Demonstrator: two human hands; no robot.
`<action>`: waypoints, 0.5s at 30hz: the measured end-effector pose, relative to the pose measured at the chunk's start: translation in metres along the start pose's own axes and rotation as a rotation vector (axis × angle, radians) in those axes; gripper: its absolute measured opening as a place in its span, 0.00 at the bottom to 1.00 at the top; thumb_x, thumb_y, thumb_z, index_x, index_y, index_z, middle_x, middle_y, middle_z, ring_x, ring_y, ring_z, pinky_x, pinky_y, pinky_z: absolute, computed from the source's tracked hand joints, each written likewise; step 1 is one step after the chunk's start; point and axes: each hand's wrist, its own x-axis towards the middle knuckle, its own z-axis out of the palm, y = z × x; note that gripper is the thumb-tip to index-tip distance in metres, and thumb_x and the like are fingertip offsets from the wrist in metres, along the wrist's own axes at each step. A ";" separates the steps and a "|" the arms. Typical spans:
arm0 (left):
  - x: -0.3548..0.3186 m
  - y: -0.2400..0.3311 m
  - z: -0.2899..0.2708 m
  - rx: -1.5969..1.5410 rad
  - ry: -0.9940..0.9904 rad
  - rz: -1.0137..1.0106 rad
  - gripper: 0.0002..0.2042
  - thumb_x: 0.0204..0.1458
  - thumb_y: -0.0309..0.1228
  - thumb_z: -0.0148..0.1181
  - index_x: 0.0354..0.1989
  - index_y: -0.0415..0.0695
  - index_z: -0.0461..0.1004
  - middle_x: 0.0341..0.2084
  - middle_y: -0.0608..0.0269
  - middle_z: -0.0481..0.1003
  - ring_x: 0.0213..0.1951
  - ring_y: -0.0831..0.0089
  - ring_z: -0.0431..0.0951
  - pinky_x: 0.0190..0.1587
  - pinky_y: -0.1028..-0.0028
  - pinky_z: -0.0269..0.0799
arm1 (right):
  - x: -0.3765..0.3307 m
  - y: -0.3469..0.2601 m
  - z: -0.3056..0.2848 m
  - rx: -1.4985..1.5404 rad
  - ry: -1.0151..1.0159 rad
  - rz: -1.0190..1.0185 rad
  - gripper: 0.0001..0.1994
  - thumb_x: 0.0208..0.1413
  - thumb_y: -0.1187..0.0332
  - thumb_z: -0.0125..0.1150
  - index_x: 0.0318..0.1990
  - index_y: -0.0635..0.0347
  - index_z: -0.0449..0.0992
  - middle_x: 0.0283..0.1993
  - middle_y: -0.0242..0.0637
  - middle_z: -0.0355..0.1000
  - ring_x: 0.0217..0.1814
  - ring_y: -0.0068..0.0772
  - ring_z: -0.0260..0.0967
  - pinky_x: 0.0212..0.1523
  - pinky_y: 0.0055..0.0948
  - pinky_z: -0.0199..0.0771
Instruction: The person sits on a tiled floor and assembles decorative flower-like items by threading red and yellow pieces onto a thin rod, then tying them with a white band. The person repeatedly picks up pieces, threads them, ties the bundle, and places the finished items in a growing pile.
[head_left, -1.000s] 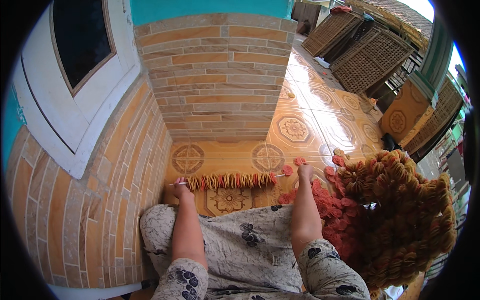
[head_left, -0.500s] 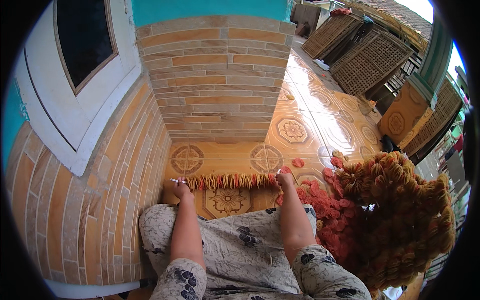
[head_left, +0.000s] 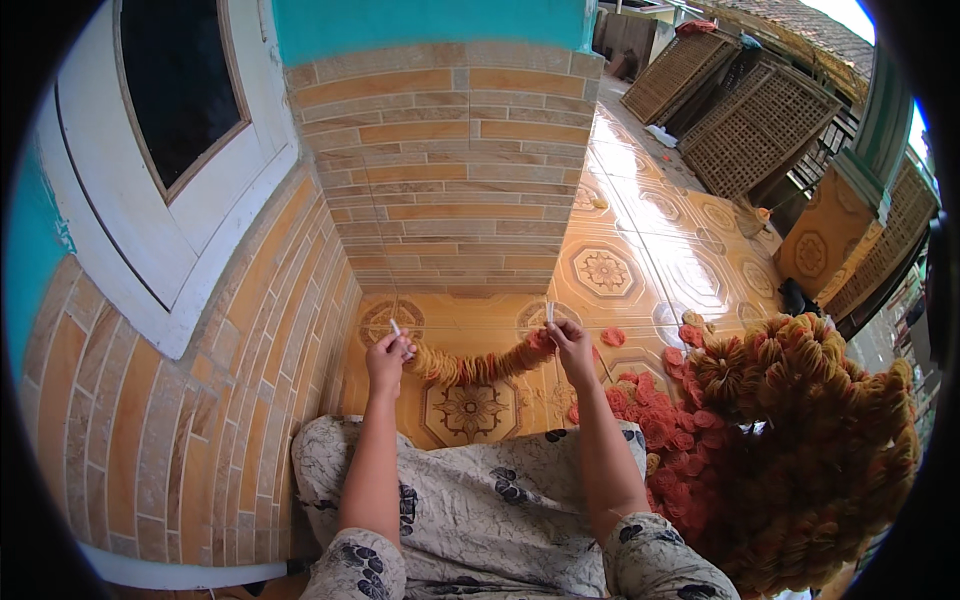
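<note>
I hold the strand in front of me between my two fists, out beyond my lap and over the floor. My left grip is closed on its left end, and a white left tip pokes up past my curled fingers. My right grip is pinched shut at the other end, with a thin white right tip standing upright above thumb and forefinger. Between them the strand sags in a shallow curve, its pieces packed close, mostly yellow and tan, with red showing next to my right grip (whether its low middle brushes the floor, I cannot tell). Just to the right of that grip a single red disc lies flat and apart. Nearer my right forearm spreads a pile of more such red pieces, some overlapping, and beyond it, touching, rises a big, shaggy heap of yellow, brown and red bunches, dark with shadow low down. Patterned cloth covers my lap. A brick-patterned wall faces me, a white door stands to my left, and woven racks lean far off to the right.
</note>
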 end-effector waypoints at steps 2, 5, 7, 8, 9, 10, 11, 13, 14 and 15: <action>-0.017 0.032 0.016 0.164 -0.210 0.045 0.10 0.61 0.23 0.56 0.48 0.33 0.74 0.35 0.59 0.79 0.34 0.76 0.80 0.38 0.77 0.77 | -0.010 -0.031 0.023 -0.035 -0.155 -0.023 0.05 0.64 0.70 0.59 0.38 0.61 0.78 0.34 0.29 0.77 0.36 0.18 0.71 0.39 0.22 0.72; -0.039 0.058 0.041 0.300 -0.438 0.080 0.07 0.59 0.22 0.58 0.44 0.34 0.74 0.33 0.59 0.80 0.35 0.75 0.82 0.39 0.77 0.78 | -0.028 -0.063 0.055 -0.201 -0.350 -0.056 0.06 0.63 0.69 0.60 0.39 0.63 0.78 0.31 0.30 0.76 0.35 0.17 0.72 0.36 0.20 0.72; -0.052 0.061 0.050 0.293 -0.521 0.043 0.05 0.59 0.20 0.58 0.42 0.33 0.75 0.33 0.58 0.80 0.35 0.75 0.82 0.40 0.77 0.78 | -0.037 -0.070 0.071 -0.174 -0.527 0.021 0.07 0.62 0.68 0.61 0.40 0.64 0.78 0.31 0.29 0.76 0.33 0.16 0.71 0.34 0.21 0.73; -0.058 0.059 0.054 0.369 -0.557 0.079 0.05 0.58 0.20 0.58 0.41 0.33 0.75 0.33 0.58 0.80 0.35 0.76 0.82 0.40 0.77 0.78 | -0.041 -0.069 0.077 -0.155 -0.547 0.137 0.07 0.62 0.68 0.61 0.39 0.64 0.77 0.32 0.29 0.76 0.31 0.16 0.71 0.32 0.21 0.73; -0.062 0.056 0.056 0.450 -0.577 0.088 0.05 0.58 0.20 0.58 0.41 0.33 0.75 0.34 0.57 0.81 0.36 0.76 0.82 0.41 0.77 0.78 | -0.044 -0.066 0.082 -0.160 -0.556 0.174 0.08 0.62 0.69 0.61 0.42 0.64 0.76 0.33 0.30 0.76 0.30 0.17 0.71 0.32 0.21 0.74; -0.066 0.052 0.058 0.537 -0.581 0.076 0.05 0.58 0.19 0.58 0.41 0.33 0.75 0.34 0.57 0.81 0.36 0.76 0.82 0.41 0.77 0.78 | -0.047 -0.063 0.085 -0.101 -0.595 0.217 0.09 0.62 0.69 0.61 0.45 0.64 0.75 0.34 0.31 0.76 0.30 0.17 0.72 0.31 0.21 0.74; -0.068 0.048 0.059 0.504 -0.598 0.096 0.05 0.57 0.19 0.58 0.41 0.32 0.75 0.34 0.56 0.81 0.37 0.76 0.82 0.41 0.77 0.78 | -0.048 -0.058 0.088 -0.202 -0.584 0.139 0.14 0.62 0.70 0.61 0.53 0.64 0.70 0.36 0.33 0.76 0.31 0.19 0.73 0.30 0.21 0.76; -0.070 0.041 0.058 0.444 -0.602 0.085 0.05 0.57 0.18 0.58 0.41 0.32 0.76 0.35 0.56 0.81 0.37 0.75 0.82 0.41 0.77 0.78 | -0.050 -0.050 0.089 -0.134 -0.578 0.149 0.17 0.62 0.71 0.61 0.55 0.64 0.67 0.37 0.34 0.76 0.31 0.21 0.74 0.30 0.22 0.77; -0.069 0.039 0.058 0.436 -0.600 0.102 0.05 0.57 0.18 0.58 0.41 0.32 0.76 0.34 0.56 0.81 0.37 0.76 0.82 0.41 0.77 0.78 | -0.051 -0.047 0.089 -0.150 -0.552 0.273 0.19 0.61 0.71 0.61 0.57 0.64 0.65 0.37 0.34 0.77 0.31 0.21 0.74 0.30 0.22 0.77; -0.068 0.036 0.057 0.424 -0.597 0.118 0.05 0.56 0.18 0.58 0.41 0.32 0.76 0.33 0.57 0.81 0.37 0.76 0.82 0.40 0.77 0.78 | -0.051 -0.045 0.088 -0.146 -0.525 0.311 0.18 0.62 0.71 0.61 0.56 0.65 0.67 0.39 0.36 0.78 0.32 0.22 0.74 0.31 0.23 0.78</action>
